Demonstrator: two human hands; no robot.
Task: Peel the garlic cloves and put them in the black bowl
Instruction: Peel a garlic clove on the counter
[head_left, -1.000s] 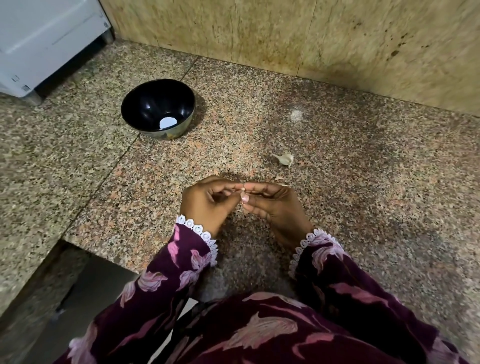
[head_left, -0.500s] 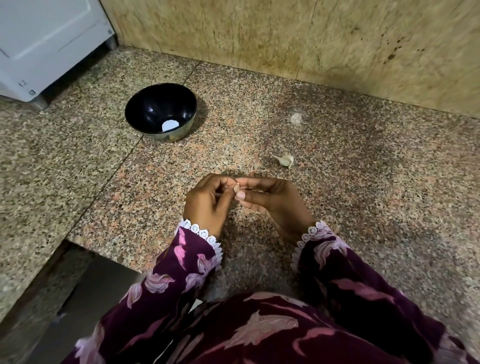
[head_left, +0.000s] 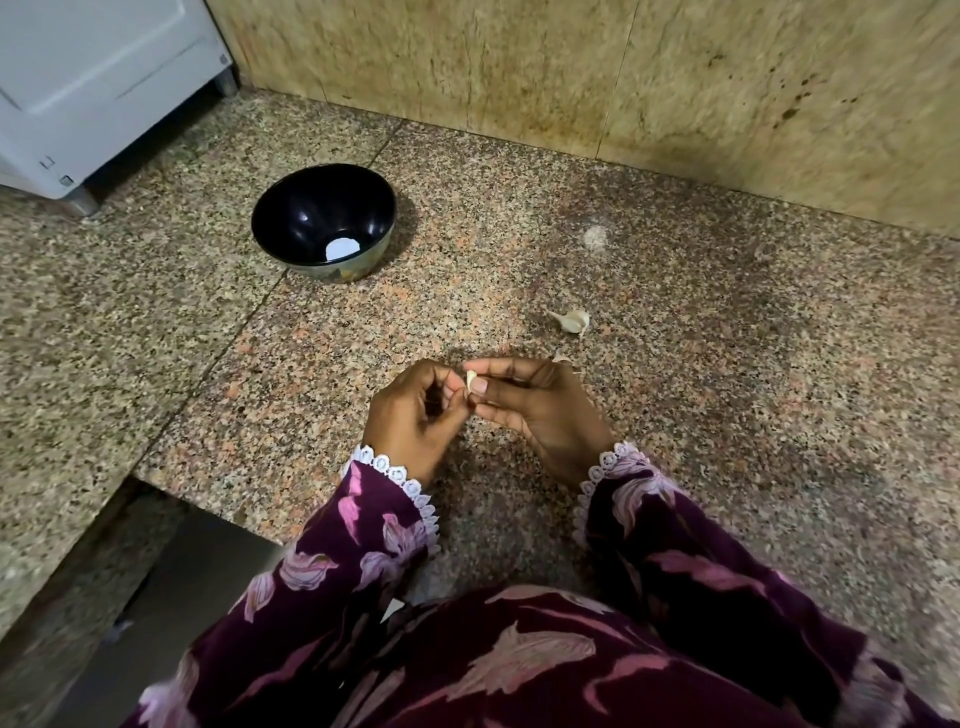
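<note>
While fingertip-pinched, pale curved garlic clove (head_left: 470, 380)

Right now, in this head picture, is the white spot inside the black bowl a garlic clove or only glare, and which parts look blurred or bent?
Head view: the white spot in the black bowl looks like reflected light, though I cannot be sure; the wall and frame corners are soft and the counter edges bend from the wide lens; the hands' shadow falls toward the person; the pinched garlic clove is sharp.
</note>
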